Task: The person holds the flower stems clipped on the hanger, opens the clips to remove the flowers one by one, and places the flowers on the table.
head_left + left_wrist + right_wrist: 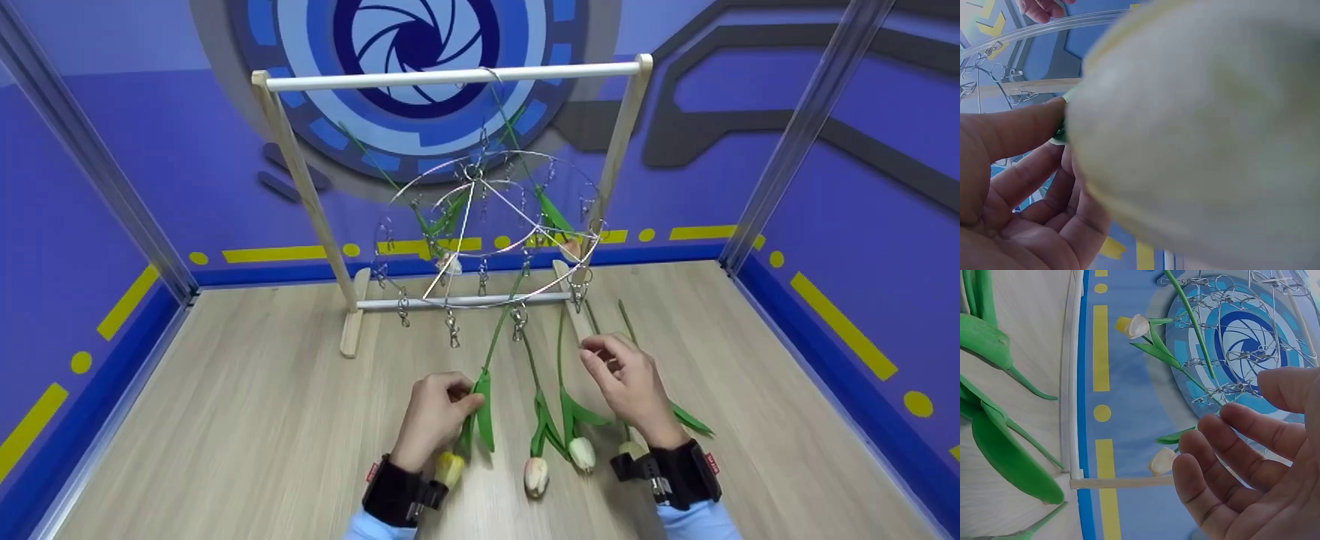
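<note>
My left hand (435, 416) pinches an artificial tulip (450, 470) between thumb and fingers at its green leaves. Its yellow bloom hangs toward me and its stem points up at the hanger; the blurred pale bloom (1196, 135) fills much of the left wrist view. My right hand (628, 382) is raised with its fingers loosely bent and nothing in them, as the right wrist view confirms. Ahead of both hands, a round wire clip hanger (499, 300) hangs from the rack. Two tulips hang bloom-down on its far side, one pale (450, 262) and one peach (570, 249).
The wooden rack (304, 187) has a white top rod (375, 77) and feet on the table (247, 405). Between my hands lie a pinkish tulip (536, 478) and a white tulip (582, 454). Another bloom (632, 449) is partly hidden by my right wrist. Blue-purple panels surround the table.
</note>
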### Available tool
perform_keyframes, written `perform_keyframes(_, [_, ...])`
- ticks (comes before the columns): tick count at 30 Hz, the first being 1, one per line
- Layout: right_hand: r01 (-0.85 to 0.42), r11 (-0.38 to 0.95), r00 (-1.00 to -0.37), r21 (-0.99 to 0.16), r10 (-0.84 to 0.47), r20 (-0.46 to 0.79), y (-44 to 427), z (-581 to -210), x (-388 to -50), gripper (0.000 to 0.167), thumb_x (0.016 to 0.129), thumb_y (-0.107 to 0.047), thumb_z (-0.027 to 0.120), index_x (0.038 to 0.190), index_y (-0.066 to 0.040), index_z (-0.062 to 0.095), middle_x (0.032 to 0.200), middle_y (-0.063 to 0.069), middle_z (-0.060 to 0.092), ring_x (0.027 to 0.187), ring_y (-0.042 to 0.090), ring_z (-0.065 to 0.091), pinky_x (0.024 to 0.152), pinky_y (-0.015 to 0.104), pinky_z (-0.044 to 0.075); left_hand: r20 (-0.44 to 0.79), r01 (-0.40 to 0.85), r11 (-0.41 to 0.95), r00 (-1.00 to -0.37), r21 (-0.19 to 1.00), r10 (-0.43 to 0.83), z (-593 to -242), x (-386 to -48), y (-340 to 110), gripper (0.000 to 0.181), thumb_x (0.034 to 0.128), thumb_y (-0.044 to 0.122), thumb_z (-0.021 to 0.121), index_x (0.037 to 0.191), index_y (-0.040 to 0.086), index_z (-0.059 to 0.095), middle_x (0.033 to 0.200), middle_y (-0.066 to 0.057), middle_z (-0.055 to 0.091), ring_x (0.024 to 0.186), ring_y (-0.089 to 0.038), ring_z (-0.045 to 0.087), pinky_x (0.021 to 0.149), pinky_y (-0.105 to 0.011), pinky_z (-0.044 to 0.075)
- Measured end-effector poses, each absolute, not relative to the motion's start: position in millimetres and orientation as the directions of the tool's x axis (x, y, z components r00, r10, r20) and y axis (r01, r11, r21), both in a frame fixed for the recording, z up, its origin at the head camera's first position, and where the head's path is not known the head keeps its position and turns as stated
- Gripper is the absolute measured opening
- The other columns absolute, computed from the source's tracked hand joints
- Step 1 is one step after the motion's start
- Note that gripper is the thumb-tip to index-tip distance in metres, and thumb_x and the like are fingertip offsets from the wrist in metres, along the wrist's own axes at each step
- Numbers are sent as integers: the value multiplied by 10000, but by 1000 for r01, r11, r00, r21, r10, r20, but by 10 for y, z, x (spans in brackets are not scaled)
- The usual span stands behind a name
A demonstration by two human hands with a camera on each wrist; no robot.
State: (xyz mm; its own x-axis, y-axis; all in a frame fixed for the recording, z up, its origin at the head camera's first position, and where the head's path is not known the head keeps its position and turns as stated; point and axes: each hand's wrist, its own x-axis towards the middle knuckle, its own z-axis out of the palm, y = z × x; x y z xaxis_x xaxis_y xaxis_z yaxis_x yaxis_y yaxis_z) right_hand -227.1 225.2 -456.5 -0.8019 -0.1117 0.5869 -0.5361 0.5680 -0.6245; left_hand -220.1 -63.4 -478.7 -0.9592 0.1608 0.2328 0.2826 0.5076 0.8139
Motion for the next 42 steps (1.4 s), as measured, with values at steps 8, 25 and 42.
perform_keyframes(8, [-565, 554, -790, -611, -152, 593, 2195, -4573, -2271, 157, 994, -26, 658, 1136, -16, 723, 996, 31, 692, 834, 162, 652, 695, 260, 534, 221, 253, 460, -968, 851, 121, -4814, -2205, -564, 58, 895, 103, 787, 882, 47, 774, 769, -12, 679, 698, -108, 584, 665, -256, 486])
perform_keyframes(25, [-491, 531, -855, -690, -142, 499, 2123, -4685, -2305, 151, 984, -44, 674, 1118, -47, 744, 998, -2, 685, 849, 127, 636, 713, 248, 530, 135, 184, 459, -981, 869, 138, -4920, -2235, -508, 68, 896, 98, 777, 884, 33, 761, 763, -20, 672, 666, -93, 573, 647, -279, 494])
perform_keyframes(42, [-450, 554, -886, -700, -180, 427, 2076, -4787, -2340, 132, 985, -65, 684, 1096, -91, 748, 1012, -9, 690, 867, 134, 661, 731, 274, 551, 60, 136, 394, -978, 909, 199, -5025, -2211, -479, 62, 927, 50, 738, 955, 1, 765, 766, -49, 689, 591, -275, 683, 570, -290, 520])
